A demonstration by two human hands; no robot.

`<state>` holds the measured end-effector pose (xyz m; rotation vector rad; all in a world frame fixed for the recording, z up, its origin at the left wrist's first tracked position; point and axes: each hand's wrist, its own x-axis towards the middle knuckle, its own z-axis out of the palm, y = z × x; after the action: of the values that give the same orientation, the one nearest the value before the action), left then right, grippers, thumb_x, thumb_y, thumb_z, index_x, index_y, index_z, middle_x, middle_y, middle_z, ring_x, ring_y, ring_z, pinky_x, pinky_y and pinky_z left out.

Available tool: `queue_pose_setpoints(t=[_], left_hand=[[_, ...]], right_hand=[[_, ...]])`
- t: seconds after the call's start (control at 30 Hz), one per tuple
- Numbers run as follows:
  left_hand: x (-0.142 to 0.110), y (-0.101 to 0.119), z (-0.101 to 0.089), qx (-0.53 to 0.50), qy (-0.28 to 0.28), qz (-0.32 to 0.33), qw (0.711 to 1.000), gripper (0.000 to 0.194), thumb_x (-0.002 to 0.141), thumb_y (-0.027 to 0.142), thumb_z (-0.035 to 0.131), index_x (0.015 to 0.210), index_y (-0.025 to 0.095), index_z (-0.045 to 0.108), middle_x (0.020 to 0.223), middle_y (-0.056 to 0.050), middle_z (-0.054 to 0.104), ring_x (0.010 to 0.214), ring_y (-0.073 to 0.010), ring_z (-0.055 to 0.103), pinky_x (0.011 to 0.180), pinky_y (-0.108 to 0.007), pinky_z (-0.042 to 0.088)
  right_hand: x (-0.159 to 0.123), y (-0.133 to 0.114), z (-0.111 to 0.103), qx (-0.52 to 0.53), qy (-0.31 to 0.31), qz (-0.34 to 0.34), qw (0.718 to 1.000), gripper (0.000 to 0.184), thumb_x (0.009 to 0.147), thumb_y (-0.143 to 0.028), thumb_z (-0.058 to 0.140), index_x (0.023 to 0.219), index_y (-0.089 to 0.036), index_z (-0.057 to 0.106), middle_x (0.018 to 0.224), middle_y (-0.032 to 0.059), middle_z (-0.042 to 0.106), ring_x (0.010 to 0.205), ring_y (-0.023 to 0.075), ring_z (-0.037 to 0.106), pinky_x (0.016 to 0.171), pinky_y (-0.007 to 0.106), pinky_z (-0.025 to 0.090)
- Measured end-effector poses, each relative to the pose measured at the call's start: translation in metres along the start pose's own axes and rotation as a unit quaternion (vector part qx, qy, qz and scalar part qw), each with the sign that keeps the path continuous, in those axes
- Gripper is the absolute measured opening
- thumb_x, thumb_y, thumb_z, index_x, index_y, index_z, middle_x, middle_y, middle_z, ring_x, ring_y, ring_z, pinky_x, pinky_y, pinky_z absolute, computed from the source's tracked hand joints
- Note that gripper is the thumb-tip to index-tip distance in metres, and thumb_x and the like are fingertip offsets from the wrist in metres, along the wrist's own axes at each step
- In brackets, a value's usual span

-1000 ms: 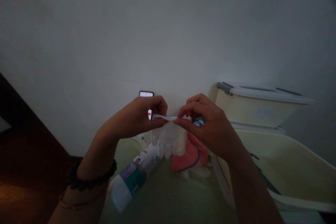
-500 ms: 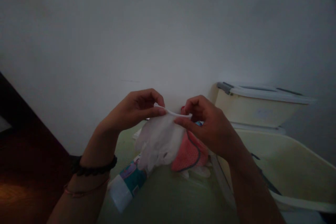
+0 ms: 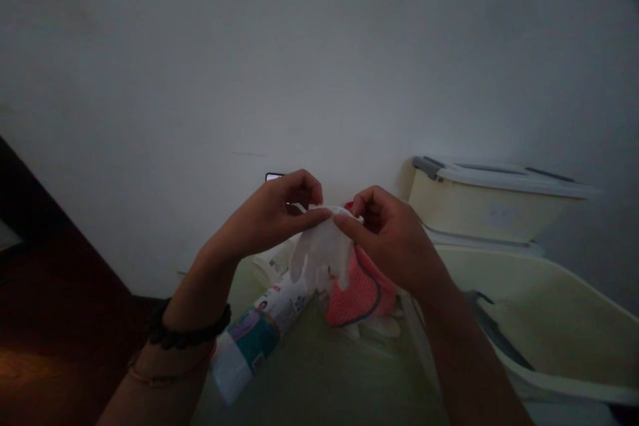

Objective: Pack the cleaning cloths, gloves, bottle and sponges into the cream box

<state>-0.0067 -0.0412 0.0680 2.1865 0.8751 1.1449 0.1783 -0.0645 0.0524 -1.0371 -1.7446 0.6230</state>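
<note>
A thin white disposable glove hangs fingers down between my two hands. My left hand pinches its cuff between thumb and fingers. On the other side, my right hand pinches the same cuff, and both thumb tips nearly meet. Behind and below the glove lies a pink cloth with a grey edge. A printed white and teal plastic pack lies at a slant under my left hand. Part of a pale bottle or tube shows behind it.
A large cream bin with a grey handle stands at the right. Behind it is a lidded cream storage box against the wall. A dark-edged phone-like object peeks out behind my left hand. The table has a greenish cover.
My left hand has moved right, towards my right hand, and the glove's cuff is now bunched. The glove's fingers hang more to the right, uncovering more of the printed pack.
</note>
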Motion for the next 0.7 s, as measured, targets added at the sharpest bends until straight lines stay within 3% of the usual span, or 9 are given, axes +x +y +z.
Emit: queue_pose_setpoints(t=[0.2,0.33,0.47,0.7], left_hand=[[-0.002,0.004,-0.002,-0.03,-0.073,0.003,0.997,0.013,0.08,0.025,0.06,0.084,0.015,0.054,0.084,-0.002,0.056,0.074,-0.0118,0.057,0.067,-0.025,0.051],[-0.002,-0.003,-0.009,-0.001,-0.037,-0.017,0.999,0.011,0.08,0.024,0.06,0.083,0.015,0.054,0.079,-0.001,0.057,0.07,-0.0105,0.057,0.061,-0.022,0.049],[-0.003,-0.01,-0.019,0.047,-0.017,-0.041,0.998,0.022,0.082,0.024,0.057,0.102,0.015,0.057,0.087,-0.003,0.062,0.072,-0.0112,0.058,0.063,-0.023,0.049],[-0.004,0.003,-0.014,0.117,-0.12,-0.013,0.986,0.024,0.085,0.03,0.052,0.102,0.017,0.061,0.094,-0.004,0.066,0.082,-0.0145,0.061,0.072,-0.025,0.049]], right_hand=[[0.001,-0.003,0.003,0.028,-0.023,-0.024,0.999,0.012,0.076,-0.025,0.062,0.082,-0.017,0.055,0.071,-0.001,0.059,0.065,0.0105,0.057,0.06,0.024,0.046],[0.003,0.002,-0.002,0.034,0.017,-0.011,0.999,0.013,0.075,-0.026,0.062,0.082,-0.017,0.056,0.071,0.0002,0.06,0.064,0.0118,0.057,0.06,0.026,0.048],[0.003,0.007,-0.008,0.017,0.029,-0.011,0.999,0.021,0.078,-0.03,0.061,0.095,-0.018,0.059,0.078,0.0028,0.063,0.07,0.0145,0.06,0.065,0.031,0.049],[-0.002,-0.003,-0.006,0.03,-0.053,-0.031,0.998,0.015,0.082,-0.026,0.057,0.095,-0.019,0.058,0.081,0.0015,0.064,0.073,0.0131,0.06,0.065,0.028,0.05]])
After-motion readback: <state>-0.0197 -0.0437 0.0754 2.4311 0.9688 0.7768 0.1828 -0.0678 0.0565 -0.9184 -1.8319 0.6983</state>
